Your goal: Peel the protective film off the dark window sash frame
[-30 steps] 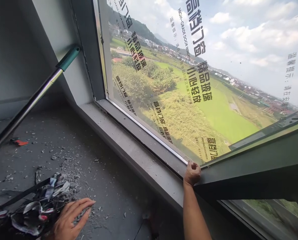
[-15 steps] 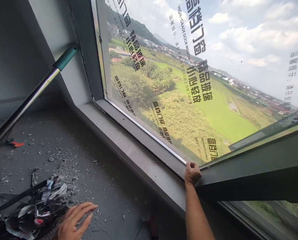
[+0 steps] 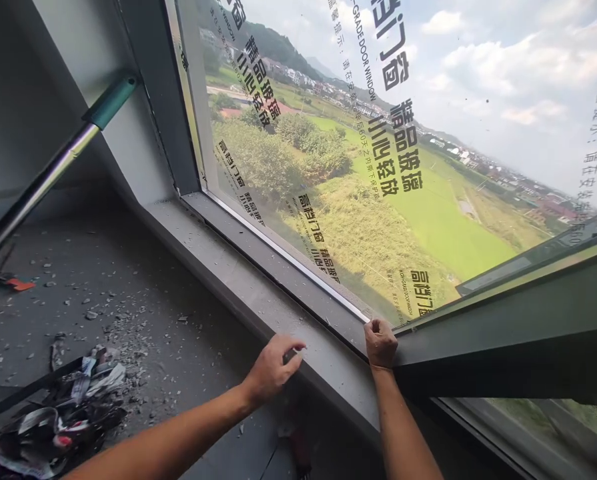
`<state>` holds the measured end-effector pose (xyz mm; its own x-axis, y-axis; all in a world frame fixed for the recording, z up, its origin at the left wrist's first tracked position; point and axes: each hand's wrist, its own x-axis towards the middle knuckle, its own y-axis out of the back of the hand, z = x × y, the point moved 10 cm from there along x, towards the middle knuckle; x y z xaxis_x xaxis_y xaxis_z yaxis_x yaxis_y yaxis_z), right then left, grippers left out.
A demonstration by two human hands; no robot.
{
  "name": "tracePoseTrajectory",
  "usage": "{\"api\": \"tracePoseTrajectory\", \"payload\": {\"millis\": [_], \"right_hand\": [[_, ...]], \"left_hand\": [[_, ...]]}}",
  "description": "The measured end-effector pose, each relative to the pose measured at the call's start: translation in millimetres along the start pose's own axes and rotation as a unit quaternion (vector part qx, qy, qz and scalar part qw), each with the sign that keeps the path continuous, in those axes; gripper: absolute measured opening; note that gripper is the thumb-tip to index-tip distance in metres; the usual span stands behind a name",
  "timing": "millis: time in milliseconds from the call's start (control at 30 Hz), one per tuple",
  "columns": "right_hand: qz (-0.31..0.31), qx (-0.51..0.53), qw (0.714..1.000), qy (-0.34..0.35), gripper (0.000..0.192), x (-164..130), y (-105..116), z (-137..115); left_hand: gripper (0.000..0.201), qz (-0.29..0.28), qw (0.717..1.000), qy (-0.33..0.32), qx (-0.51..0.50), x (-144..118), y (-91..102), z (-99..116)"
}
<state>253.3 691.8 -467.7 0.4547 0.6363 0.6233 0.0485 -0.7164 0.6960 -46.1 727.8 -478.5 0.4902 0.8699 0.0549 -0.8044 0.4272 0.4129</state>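
My right hand is closed in a fist at the lower corner of the window frame, where the bright narrow strip along the foot of the glass ends. What its fingers hold, if anything, is hidden. My left hand hovers over the inner edge of the sill, fingers curved and the thumb apart from them. I see nothing held in it. The window glass carries a clear film printed with black lettering.
A metal pole with a green grip leans against the wall at left. Crumpled scraps, grey rubble and an orange-tipped object lie on the floor. A dark red, blurred object is below the sill. A thick frame bar borders the right.
My left hand has moved up and right from above the floor scraps to the sill edge, and its fingers are more curled. My right hand remains at the frame corner. The view has shifted slightly.
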Motion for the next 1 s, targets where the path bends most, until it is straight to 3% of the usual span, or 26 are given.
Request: {"api": "tracePoseTrajectory", "payload": {"millis": [167,233,300,500,700,1000], "right_hand": [[0.002,-0.002,0.999,0.034,0.031,-2.2,0.1,-1.8],[-0.001,0.004,0.999,0.046,0.033,-2.7,-1.0,-0.7],[-0.011,0.016,0.999,0.050,0.035,-3.1,-3.7,0.9],[-0.026,0.022,0.998,0.061,0.039,-5.9,-9.0,0.9],[-0.029,-0.011,0.988,0.148,0.039,-11.4,-7.0,-10.6],[-0.021,-0.080,0.969,0.233,0.030,-19.4,-1.9,-30.1]], "left_hand": [[0.031,-0.075,0.995,0.047,-0.037,119.4,-107.4,42.3],[0.025,-0.080,0.994,0.066,-0.034,146.5,-138.4,47.1],[0.018,-0.074,0.993,0.085,-0.030,159.0,-156.8,44.5],[0.018,-0.003,0.996,0.082,-0.025,150.3,-161.8,31.3],[0.016,0.072,0.992,0.099,-0.019,132.9,-166.5,24.0],[0.013,0.104,0.979,0.167,-0.047,115.8,-173.0,8.0]]}}
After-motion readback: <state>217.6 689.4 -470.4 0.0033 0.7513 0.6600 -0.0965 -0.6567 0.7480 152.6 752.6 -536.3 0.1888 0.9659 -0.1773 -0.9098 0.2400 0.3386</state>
